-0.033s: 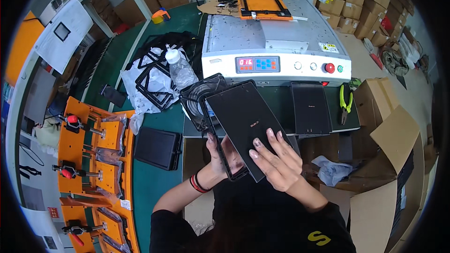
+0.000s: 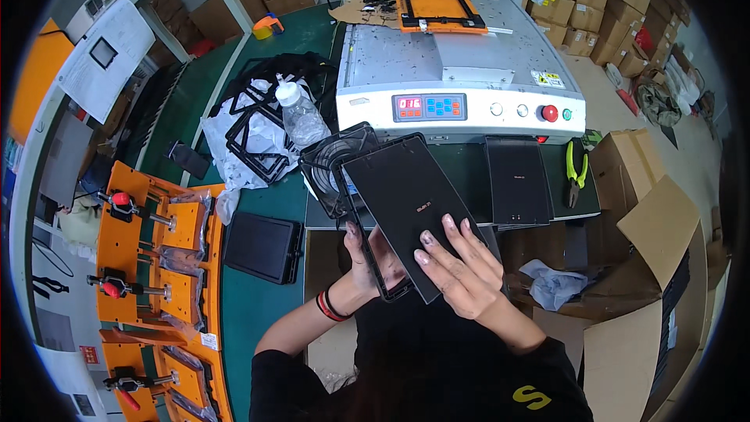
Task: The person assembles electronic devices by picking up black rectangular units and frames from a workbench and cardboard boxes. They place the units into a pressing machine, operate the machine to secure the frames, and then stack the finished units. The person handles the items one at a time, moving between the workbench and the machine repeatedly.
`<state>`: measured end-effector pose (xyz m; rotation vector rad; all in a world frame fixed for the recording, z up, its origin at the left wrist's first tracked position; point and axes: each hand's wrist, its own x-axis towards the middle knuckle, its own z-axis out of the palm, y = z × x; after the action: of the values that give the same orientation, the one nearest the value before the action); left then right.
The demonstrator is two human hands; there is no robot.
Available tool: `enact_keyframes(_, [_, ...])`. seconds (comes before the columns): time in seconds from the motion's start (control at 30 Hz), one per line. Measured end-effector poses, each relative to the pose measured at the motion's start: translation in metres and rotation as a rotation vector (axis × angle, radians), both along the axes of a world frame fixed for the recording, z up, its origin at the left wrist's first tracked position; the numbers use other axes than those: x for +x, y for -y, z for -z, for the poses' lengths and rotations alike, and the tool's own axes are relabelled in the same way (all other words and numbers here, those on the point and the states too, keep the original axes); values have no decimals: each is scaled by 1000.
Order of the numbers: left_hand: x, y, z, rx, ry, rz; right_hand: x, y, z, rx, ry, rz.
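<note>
A flat black panel [image 2: 398,187] is tilted in front of me, with a black rectangular frame [image 2: 377,262] along its left and top edges. My left hand [image 2: 369,256] grips the frame at its lower left, thumb on the near side. The fingers of my right hand [image 2: 461,266] lie across the panel's lower right face; its thumb is hidden. Whether the panel sits inside the frame or only rests against it, I cannot tell. Just behind the frame's left side is a round-grilled black part [image 2: 328,164], on the bench edge.
Ahead stands a white machine [image 2: 469,101] with a lit display and red button. Black panels [image 2: 517,180] and green pliers [image 2: 576,172] lie right, above an open carton [image 2: 648,266]. Left are loose black frames [image 2: 258,144], a bottle [image 2: 301,113], a black panel stack [image 2: 263,246] and orange clamp fixtures [image 2: 183,297].
The fingers of my right hand have shifted very slightly on the panel. Everything else looks the same.
</note>
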<state>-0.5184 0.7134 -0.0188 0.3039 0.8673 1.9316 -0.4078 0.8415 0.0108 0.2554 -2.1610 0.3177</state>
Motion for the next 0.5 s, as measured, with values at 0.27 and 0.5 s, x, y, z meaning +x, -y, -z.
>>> enact_keyframes(0.27, [-4,-6,11,98,-21,20,-3,5,5,-45,-1,-13])
enact_keyframes(0.5, [-7,-5,19,113,-92,83,-7,5,7,-53,-5,6])
